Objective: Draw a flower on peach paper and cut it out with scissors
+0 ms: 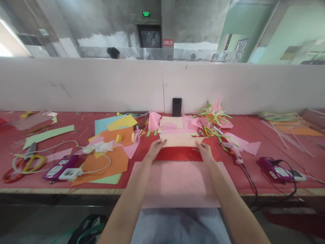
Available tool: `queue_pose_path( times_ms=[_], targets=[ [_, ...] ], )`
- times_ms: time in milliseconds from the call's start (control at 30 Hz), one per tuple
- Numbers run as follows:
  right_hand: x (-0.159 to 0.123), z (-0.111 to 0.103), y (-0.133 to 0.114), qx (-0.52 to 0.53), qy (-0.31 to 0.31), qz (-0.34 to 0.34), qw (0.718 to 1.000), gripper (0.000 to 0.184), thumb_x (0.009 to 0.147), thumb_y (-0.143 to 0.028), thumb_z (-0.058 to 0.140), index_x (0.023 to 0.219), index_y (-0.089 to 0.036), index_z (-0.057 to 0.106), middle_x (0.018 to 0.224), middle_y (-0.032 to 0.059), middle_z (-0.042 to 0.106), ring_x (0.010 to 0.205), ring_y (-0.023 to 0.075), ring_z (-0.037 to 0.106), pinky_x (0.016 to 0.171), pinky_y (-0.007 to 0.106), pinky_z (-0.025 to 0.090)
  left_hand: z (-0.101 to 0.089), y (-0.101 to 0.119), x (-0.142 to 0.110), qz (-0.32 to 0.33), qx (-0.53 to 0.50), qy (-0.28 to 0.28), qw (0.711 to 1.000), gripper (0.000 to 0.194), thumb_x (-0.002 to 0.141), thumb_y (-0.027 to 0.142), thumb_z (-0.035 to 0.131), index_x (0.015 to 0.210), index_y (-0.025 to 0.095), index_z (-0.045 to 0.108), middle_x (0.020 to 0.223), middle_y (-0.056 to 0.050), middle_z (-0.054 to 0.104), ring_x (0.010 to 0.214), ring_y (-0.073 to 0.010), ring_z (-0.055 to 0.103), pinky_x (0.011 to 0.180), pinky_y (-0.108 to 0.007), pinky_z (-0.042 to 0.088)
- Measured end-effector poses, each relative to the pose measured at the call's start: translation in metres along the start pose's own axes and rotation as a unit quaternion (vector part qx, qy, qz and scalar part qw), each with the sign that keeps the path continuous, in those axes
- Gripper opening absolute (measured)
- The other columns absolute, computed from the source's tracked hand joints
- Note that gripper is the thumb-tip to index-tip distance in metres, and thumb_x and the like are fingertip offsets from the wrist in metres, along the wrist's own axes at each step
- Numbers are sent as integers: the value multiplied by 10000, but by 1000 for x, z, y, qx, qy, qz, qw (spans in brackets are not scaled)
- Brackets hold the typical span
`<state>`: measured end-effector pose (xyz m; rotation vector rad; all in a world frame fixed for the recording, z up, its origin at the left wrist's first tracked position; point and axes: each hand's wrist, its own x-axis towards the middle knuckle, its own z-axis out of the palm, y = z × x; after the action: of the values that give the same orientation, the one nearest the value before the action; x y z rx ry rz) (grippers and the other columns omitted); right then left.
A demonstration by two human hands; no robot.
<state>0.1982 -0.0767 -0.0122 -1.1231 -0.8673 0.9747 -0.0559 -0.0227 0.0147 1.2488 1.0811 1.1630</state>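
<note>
Between my two hands a cream sheet of paper [180,142] is held by its left and right ends, slightly curved. My left hand [156,148] pinches the left end, thumb on top. My right hand [203,149] grips the right end the same way; its fingers under the sheet are hidden. Just below the sheet lies a glossy red sheet [177,154] on the table. Nearer to me is a pink board [177,183] at the table edge. Behind the hands are pink paper pieces [189,125] and a folded pink paper cone [153,121].
Coloured paper [106,166], orange-and-yellow scissors [33,161] and a purple power box [61,166] lie left. At right are yellow-handled scissors [207,131], a glue gun [237,156] with its cord, and another purple box [275,169]. A phone [176,107] leans against the white partition [101,84].
</note>
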Motion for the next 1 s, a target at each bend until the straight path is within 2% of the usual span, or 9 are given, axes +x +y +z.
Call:
queue_pose_path(
  times_ms=[100, 200, 433, 600, 767, 867, 1000],
  targets=[
    [3, -2, 3, -13, 11, 0, 1000, 355, 603, -488, 678, 615, -143, 594, 591, -17, 540, 560, 99, 490, 513, 225, 441, -1, 1, 0, 12, 11, -24, 1000, 436, 580, 444, 695, 484, 177, 364, 497, 71, 306, 510, -70, 321, 528, -219, 269],
    [6, -5, 7, -28, 33, -6, 999, 351, 604, -473, 681, 653, -128, 634, 577, -13, 554, 528, 87, 465, 512, 216, 401, -1, 2, 1, 12, 14, -39, 999, 421, 605, 435, 676, 506, 181, 355, 486, 78, 273, 480, -63, 264, 494, -218, 222],
    [4, -5, 6, -17, 35, -9, 999, 358, 640, -501, 651, 667, -145, 637, 582, 0, 593, 543, 119, 511, 553, 241, 413, -3, 5, 1, -8, -6, -40, 999, 332, 580, 410, 670, 565, 187, 425, 502, 70, 358, 504, -81, 367, 511, -215, 288],
    [8, -3, 3, 30, 5, 14, 999, 551, 745, -671, 365, 669, -191, 625, 620, 45, 634, 565, 153, 576, 570, 280, 461, -2, 5, 2, -9, -45, -38, 998, 272, 577, 351, 650, 586, 196, 426, 581, 51, 420, 626, -107, 453, 611, -219, 352],
    [6, -5, 4, 42, -32, 32, 998, 334, 650, -522, 574, 624, -189, 588, 547, 34, 625, 529, 166, 580, 499, 279, 443, -4, 5, 1, -17, -65, -55, 996, 230, 565, 284, 646, 574, 204, 430, 582, 49, 415, 643, -119, 466, 641, -232, 369],
    [4, -7, 4, 40, -44, 41, 997, 263, 637, -443, 577, 575, -187, 574, 544, 53, 632, 554, 184, 594, 481, 283, 440, -6, 4, 1, -20, -71, -65, 995, 217, 570, 272, 638, 562, 204, 432, 588, 45, 431, 645, -116, 473, 651, -231, 378],
    [4, -6, 2, 37, -40, 55, 997, 205, 608, -388, 585, 525, -201, 565, 518, 64, 626, 634, 222, 622, 540, 316, 484, -5, 5, 1, -26, -70, -64, 995, 208, 556, 267, 653, 580, 200, 457, 603, 40, 466, 658, -118, 491, 676, -235, 392]
  ],
)
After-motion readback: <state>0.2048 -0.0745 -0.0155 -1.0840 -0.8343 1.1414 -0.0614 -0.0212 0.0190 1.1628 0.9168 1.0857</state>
